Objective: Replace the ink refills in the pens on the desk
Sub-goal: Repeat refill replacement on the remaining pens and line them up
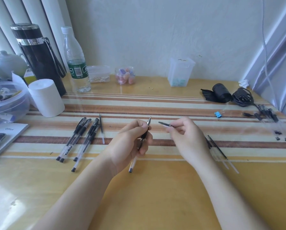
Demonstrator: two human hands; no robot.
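Left hand (130, 143) curls around the clear-barrelled black-gripped gel pen (145, 134), tip up, above the tabletop (155, 188). Right hand (185, 135) pinches a small dark blurred part (164, 124), probably its cap. Light, stiff, slippery plastic: hold by the rubber grip. Four matching pens (85, 139) lie left.

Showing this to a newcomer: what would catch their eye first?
At the centre, the left hand grips a pen, tip up, and the right hand pinches a small black piece beside it. Left of them lie four pens in a row; a tall black flask stands at the back left.
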